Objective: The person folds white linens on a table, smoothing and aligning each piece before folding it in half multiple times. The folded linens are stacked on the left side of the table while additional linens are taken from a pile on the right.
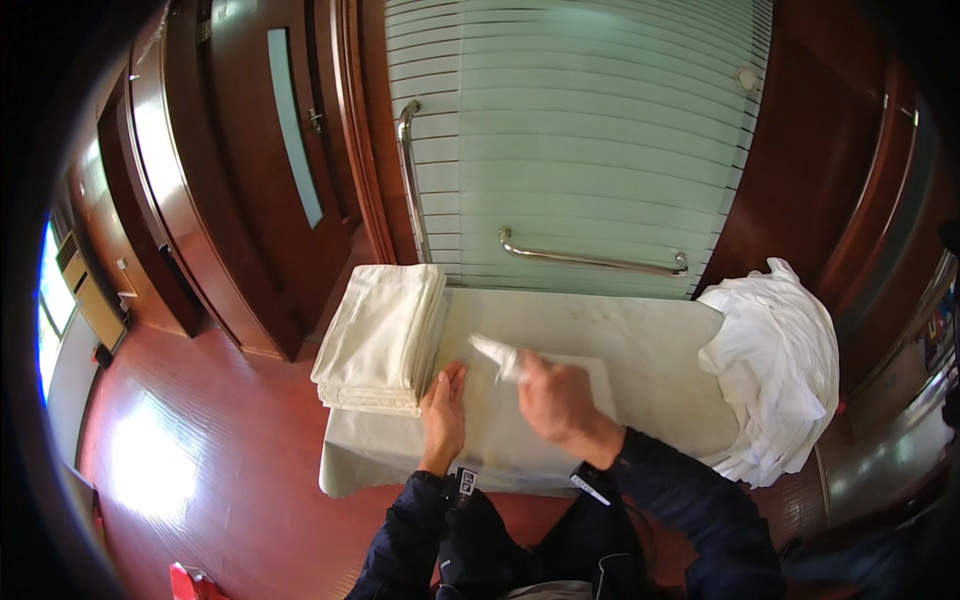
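Note:
My right hand (559, 405) grips a bunched piece of white cloth (496, 355), blurred as it sticks out past the fingers to the left. Under and behind that hand lies a flat, folded white cloth (596, 375); whether the two are one piece I cannot tell. My left hand (444, 411) holds nothing, its fingers extended beside the right side of a neat stack of folded cream-white cloths (382, 330). A large loose heap of white cloths (780, 367) lies at the table's right end and hangs over its front edge.
A pale, stained cover drapes the table (652, 330). Behind it stands a striped frosted-glass door (600, 150) with metal bar handles (592, 262). Wooden doors (262, 150) line the left side above a shiny red floor (247, 450). A red object (196, 583) lies at lower left.

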The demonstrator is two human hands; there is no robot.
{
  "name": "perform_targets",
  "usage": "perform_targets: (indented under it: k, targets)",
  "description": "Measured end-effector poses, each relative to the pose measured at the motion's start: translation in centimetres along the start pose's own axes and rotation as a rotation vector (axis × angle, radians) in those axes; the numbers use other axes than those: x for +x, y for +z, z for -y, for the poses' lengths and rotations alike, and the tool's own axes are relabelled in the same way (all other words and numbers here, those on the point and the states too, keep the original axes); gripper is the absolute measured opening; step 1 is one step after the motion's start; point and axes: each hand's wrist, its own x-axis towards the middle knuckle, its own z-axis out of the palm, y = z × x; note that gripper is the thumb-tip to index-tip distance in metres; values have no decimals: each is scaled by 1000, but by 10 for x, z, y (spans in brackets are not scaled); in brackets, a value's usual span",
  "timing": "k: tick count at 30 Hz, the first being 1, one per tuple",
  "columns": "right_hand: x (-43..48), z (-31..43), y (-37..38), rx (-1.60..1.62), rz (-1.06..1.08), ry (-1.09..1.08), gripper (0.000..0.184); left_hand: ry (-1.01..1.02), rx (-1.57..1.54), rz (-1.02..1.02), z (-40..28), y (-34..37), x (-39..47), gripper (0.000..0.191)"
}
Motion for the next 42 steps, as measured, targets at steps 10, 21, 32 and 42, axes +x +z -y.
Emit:
perform_targets:
  k: [10, 21, 32, 42]
  targets:
    - [13, -96, -33, 1038, -795, 766, 27, -18, -40, 24, -1, 5, -1, 55]
    - [-102, -192, 13, 1157, -242, 1205, 42, 3, 529, -49, 8, 22, 1, 51]
    - [-111, -204, 13, 1227, -135, 1057, 45, 162, 1166, -30, 20, 31, 14, 32]
    - [-77, -203, -1, 877, -73, 1048, 24, 202, 994, 106, -3, 64, 10, 25]
